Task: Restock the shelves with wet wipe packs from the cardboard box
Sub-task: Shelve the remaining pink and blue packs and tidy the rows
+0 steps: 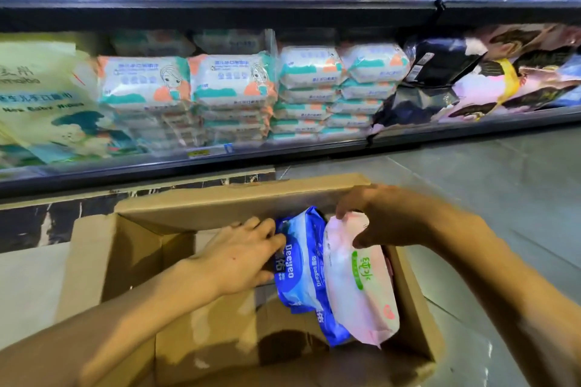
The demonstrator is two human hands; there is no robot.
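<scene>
I take the cardboard box (94, 261) as my mark. Its left half shows only bare bottom, and all the stock I can see stands against its right wall.

My left hand (242, 256) reaches in across the box's middle. The fingers curl over the left face of the blue pack (301, 267) and the thumb sits lower on the same face, so it grips that pack. Just right of it and touching it, the pink pack (361, 286) stands on edge. My right hand (377, 217) pinches its far end, fingers over the top and thumb on the face.

Both packs run lengthways from the box's near wall to its far flap. I judge the lift should go straight up and then forward over that flap to the shelf (283, 154) beyond the box. Each hand is already nearest its own pack.

Under the blue pack at the box's near side I see more blue wrapper, and I cannot tell if it is a second pack. Whatever lies between the pink pack and the box's right wall is hidden.
</scene>
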